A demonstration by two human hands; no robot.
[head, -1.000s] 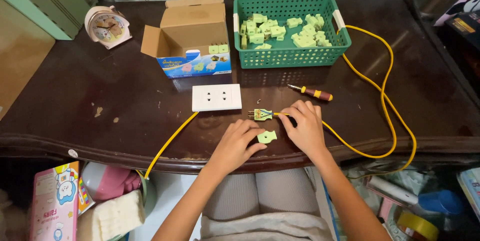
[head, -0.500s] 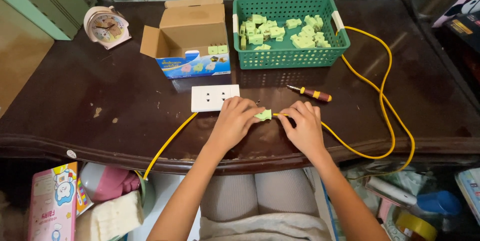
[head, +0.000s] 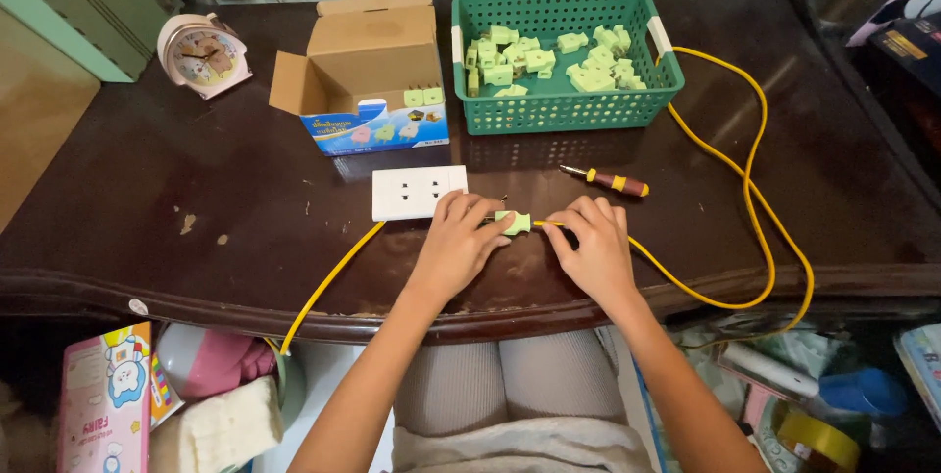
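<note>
both hands have closed in on the green plug since a moment ago.
head view: left hand (head: 459,243) and right hand (head: 591,248) pinch the green plug (head: 513,223) just above the table (head: 147,189), beside the white socket (head: 417,193), yellow cable (head: 755,189) at its end.

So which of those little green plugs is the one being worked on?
The green plug on the table edge, pinched between the left hand and right hand, on the yellow cable's end. The other plugs lie loose in the green basket.

Your hands meet on a plug (head: 513,222) near the table's (head: 118,199) edge, socket plate (head: 419,193) just left, screwdriver (head: 608,180) right, basket (head: 559,105) far.
</note>
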